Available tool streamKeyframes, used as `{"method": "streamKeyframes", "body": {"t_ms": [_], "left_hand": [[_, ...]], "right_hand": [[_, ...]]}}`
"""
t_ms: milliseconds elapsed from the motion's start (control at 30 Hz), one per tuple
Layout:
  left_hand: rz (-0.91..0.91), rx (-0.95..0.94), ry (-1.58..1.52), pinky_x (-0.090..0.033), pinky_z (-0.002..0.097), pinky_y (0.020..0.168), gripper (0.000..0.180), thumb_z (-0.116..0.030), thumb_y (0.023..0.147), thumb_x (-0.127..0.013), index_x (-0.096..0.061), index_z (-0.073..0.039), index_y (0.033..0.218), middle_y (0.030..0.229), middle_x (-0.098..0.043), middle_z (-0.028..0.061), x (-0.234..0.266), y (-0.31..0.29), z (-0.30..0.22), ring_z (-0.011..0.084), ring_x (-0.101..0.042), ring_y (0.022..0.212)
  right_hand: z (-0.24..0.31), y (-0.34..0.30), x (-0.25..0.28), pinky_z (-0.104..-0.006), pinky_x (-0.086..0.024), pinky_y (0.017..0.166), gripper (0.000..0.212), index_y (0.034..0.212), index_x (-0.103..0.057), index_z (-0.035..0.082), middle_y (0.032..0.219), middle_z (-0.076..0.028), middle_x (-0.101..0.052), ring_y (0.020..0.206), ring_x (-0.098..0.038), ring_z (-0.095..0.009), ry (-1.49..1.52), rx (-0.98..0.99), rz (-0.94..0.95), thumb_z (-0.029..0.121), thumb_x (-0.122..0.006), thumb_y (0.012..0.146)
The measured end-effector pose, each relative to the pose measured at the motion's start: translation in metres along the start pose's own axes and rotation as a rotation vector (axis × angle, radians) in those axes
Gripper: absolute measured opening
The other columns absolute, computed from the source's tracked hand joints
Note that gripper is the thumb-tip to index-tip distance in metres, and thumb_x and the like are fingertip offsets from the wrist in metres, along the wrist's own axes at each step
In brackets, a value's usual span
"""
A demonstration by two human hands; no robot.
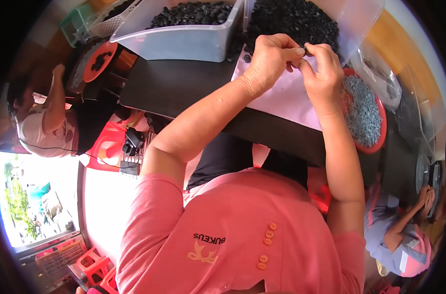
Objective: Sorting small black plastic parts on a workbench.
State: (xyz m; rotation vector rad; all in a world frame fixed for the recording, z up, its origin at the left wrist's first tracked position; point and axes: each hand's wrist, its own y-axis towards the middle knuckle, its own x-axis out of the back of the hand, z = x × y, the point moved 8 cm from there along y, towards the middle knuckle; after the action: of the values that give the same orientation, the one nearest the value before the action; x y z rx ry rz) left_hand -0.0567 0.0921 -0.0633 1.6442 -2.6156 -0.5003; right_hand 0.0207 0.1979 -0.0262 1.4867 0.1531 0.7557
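My left hand (271, 60) and my right hand (325, 73) meet fingertip to fingertip above the near edge of a heap of small black ring-like parts (294, 22). Between the pinching fingertips is a small black part (305, 50), mostly covered; both hands seem to grip it. Beneath the hands a pale pink sheet (286, 100) covers part of the dark table (184, 83). To the right of my right wrist, a red dish (381, 128) holds a pile of small silvery-grey pieces (362, 110).
Left of the heap stands a translucent bin (179, 46) with more black parts. A clear plastic bag (380, 81) lies beyond the red dish. People sit at left (46, 117) and right (399, 235). Red stools (93, 262) stand at lower left.
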Motion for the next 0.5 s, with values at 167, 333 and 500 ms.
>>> {"method": "streamKeyframes", "body": {"t_ms": [167,333,500], "left_hand": [[-0.221,-0.629,0.548,-0.048,0.0269,0.050,0.011,-0.009,0.078,-0.074,-0.068,0.000,0.080,0.064,-0.064,0.0073,0.028,-0.007,-0.101,0.0119,-0.059,0.052],[-0.313,-0.409,0.348,-0.045,0.0265,0.056,0.016,-0.004,0.077,-0.069,-0.070,0.005,0.089,0.075,-0.067,0.0088,0.121,0.025,-0.155,0.0125,-0.058,0.064],[-0.321,-0.822,0.930,-0.049,0.0285,0.063,0.008,-0.006,0.081,-0.070,-0.069,-0.001,0.086,0.076,-0.066,0.0064,0.055,-0.009,-0.131,0.0127,-0.060,0.067]], "right_hand": [[-0.010,0.008,0.015,-0.0328,-0.052,0.075,0.037,0.109,-0.065,0.004,0.087,-0.009,-0.067,0.081,-0.065,-0.022,0.204,-0.264,-0.032,0.005,-0.077,0.074],[-0.046,0.006,0.014,-0.0245,-0.049,0.079,0.023,0.106,-0.067,0.001,0.088,-0.003,-0.068,0.081,-0.063,-0.010,0.531,-0.575,-0.176,0.002,-0.068,0.083],[-0.076,0.001,0.034,-0.0225,-0.047,0.075,0.014,0.095,-0.066,0.000,0.089,-0.003,-0.066,0.082,-0.060,-0.009,0.589,-0.653,-0.320,-0.003,-0.064,0.081]]}}
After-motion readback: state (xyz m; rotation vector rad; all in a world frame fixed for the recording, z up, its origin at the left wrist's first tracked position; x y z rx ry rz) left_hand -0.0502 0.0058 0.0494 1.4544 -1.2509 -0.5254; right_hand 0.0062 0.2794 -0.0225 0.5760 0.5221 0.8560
